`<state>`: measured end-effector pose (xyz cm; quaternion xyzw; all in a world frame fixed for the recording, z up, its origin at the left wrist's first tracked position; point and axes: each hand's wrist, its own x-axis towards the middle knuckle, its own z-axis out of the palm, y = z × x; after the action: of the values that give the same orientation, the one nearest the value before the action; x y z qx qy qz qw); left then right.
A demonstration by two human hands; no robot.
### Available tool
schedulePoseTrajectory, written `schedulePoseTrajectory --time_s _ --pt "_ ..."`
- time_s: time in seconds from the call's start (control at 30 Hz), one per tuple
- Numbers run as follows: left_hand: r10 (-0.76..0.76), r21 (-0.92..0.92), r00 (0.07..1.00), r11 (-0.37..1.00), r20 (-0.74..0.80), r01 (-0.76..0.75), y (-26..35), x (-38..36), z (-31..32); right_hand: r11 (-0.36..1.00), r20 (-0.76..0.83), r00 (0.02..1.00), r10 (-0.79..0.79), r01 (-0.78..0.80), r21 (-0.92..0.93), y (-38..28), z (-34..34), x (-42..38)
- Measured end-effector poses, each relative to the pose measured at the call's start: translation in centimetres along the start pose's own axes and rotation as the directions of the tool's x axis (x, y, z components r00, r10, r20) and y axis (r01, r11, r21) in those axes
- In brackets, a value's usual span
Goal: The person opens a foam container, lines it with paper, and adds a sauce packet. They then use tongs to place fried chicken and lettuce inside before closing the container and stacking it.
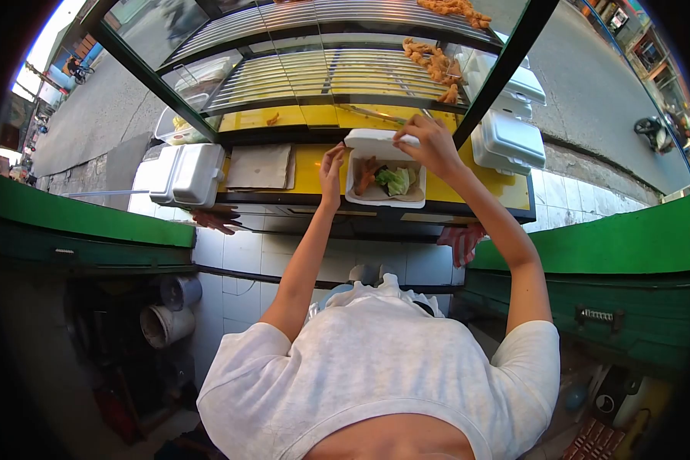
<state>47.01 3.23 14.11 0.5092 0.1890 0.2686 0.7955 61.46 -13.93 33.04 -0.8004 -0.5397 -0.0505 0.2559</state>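
Looks well along, judging by the filled foam box (385, 202) — already stocked with fried pieces (367, 175) on the left and leafy greens (393, 181) beside them. Not closed, though: lid (370, 136) raised along the far side, leaving the food uncovered. White and smooth outside, deep-walled and upright, with orange-brown crust against pale and darker green inside. Set on the yellow table (307, 170), near edge, between a stack of brown paper (259, 167) to the left and closed foam boxes (514, 139) to the right. Right hand (431, 146) at the lid's right part, grip clamped on its edge. Left hand (330, 172) just beside the box's left side, grip drawn nearly together; impossible to tell about contact or anything pinched. Beyond, on a metal rack (284, 80), more fried food (433, 60) — far right.
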Motion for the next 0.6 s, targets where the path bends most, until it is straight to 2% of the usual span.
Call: schedulePoseTrajectory --time_s 0.1,0.13,0.23,0.27,0.3,0.37,0.4,0.43,0.5,0.53,0.6 --pt "-0.086 -0.016 0.992 0.996 -0.087 0.085 2.1 -1.8 -0.5 0.994 0.046 0.998 0.047 -0.051 0.093 -2.0 0.6 -3.6" --pt "-0.162 0.036 0.983 0.986 -0.084 0.165 2.9 -2.5 -0.7 0.992 0.078 0.994 0.073 -0.08 0.093 -2.7 1.1 -5.0" --pt "-0.219 0.096 0.974 0.97 -0.061 0.224 4.1 -4.4 -0.1 0.985 0.12 0.985 0.125 -0.138 0.104 -4.4 3.3 -8.8" --pt "-0.131 0.168 0.991 0.976 -0.039 0.136 3.6 -4.7 -0.1 0.979 0.128 0.98 0.151 -0.166 0.114 -4.7 4.1 -9.9" --pt "-0.131 0.168 0.991 0.976 -0.039 0.136 3.6 -5.1 0.5 0.98 0.128 0.98 0.151 -0.166 0.114 -5.0 4.8 -10.8" --pt "0.056 0.391 0.998 0.918 0.026 -0.062 4.5 -5.9 1.9 0.986 0.091 0.984 0.154 -0.159 0.042 -5.4 6.4 -12.4" --pt "0.169 0.604 0.982 0.776 0.081 -0.184 5.5 -6.0 2.5 0.986 0.1 0.981 0.167 -0.169 0.008 -5.2 7.0 -13.0" --pt "0.168 0.604 0.982 0.776 0.084 -0.184 6.9 -6.2 3.4 0.985 0.099 0.98 0.17 -0.172 0.008 -5.2 7.4 -13.5" --pt "0.166 0.799 0.966 0.544 0.199 -0.258 8.8 -6.6 5.1 0.986 0.058 0.985 0.165 -0.165 -0.002 -5.3 7.8 -14.1" --pt "0.167 0.797 0.965 0.543 0.204 -0.263 8.7 -6.6 5.5 0.986 0.054 0.984 0.168 -0.168 -0.004 -5.3 7.8 -14.2" --pt "0.205 0.884 0.905 0.218 0.374 -0.414 8.2 -6.5 5.9 0.982 0.064 0.982 0.18 -0.183 0.054 -5.5 7.7 -14.5"
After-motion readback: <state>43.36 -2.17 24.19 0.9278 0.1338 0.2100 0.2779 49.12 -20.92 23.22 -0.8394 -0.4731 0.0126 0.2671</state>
